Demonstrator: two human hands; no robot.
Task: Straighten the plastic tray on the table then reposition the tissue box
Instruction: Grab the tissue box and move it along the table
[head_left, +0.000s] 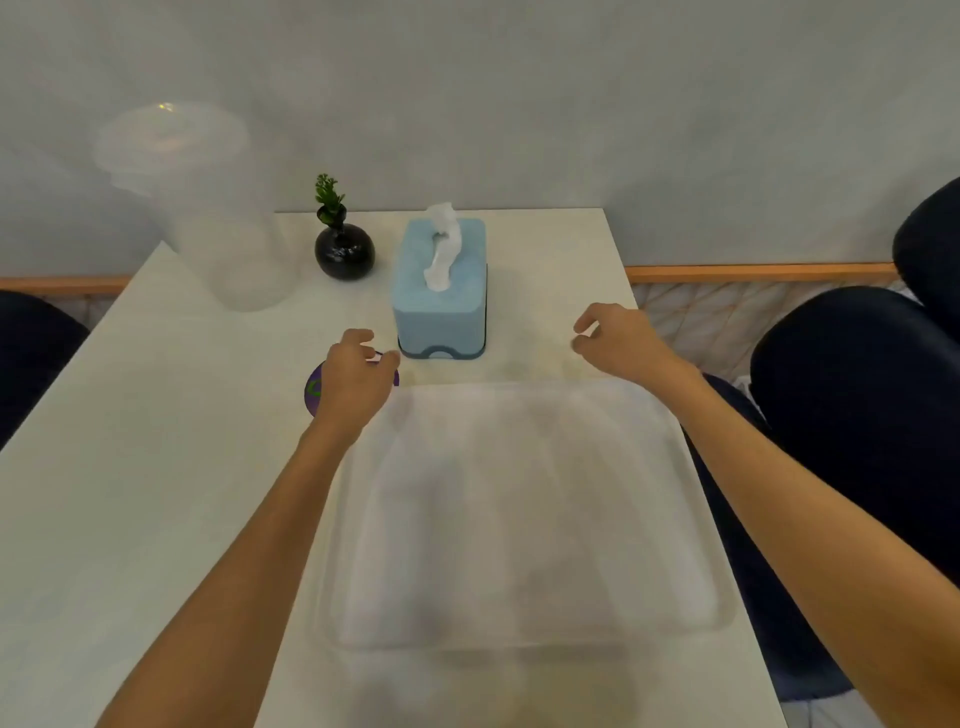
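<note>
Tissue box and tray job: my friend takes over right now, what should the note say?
Left hand: empty, fingers curled, hovering near the blue tissue box's front left corner, above a purple coaster.
Right hand: empty, hovering right of the box.
Clear plastic tray: flat on the white table, near side, roughly square to the edge.
Done: tray looks straightened.
Left: grasp the tissue box and reposition it. Mind the black vase beside it.
</note>
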